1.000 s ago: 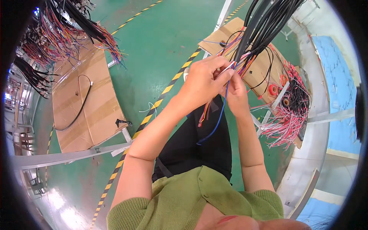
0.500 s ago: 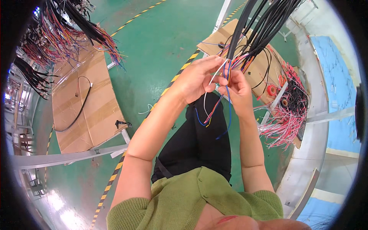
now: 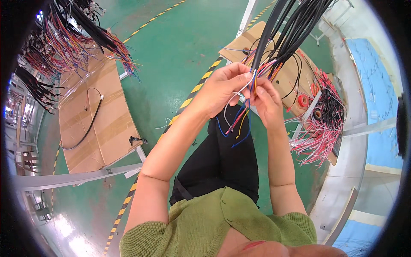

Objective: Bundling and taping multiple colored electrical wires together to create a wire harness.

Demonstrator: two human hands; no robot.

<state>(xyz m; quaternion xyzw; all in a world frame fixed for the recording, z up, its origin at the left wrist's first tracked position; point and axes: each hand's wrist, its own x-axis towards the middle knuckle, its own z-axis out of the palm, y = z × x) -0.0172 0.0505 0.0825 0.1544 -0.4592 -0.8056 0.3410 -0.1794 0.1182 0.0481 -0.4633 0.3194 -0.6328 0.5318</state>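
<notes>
A bundle of thin coloured wires (image 3: 231, 125), white, blue, red and yellow, hangs out of a black sleeved cable (image 3: 262, 48) in front of me. My left hand (image 3: 229, 85) is closed on these wires just below the sleeve's end, its thumb pressed against the fingers. Close beside it, my right hand (image 3: 268, 104) pinches wires of the same bundle with thumb and fingers. The wire ends dangle over my black trousers. Which wires lie in each pinch is partly hidden by the fingers.
More black cables (image 3: 299, 30) hang at the upper right. Beyond my right hand, cardboard (image 3: 287, 79) carries red tape rolls (image 3: 303, 100) and a pile of red and white wires (image 3: 317, 143). At left, another cardboard sheet (image 3: 102, 128) holds a black cable (image 3: 92, 120); wire bundles (image 3: 64, 47) hang above.
My left thumb has closed down onto the wires. My right hand has shifted slightly, and the long blue end has swung left. A yellow wire now hangs apart from the others.
</notes>
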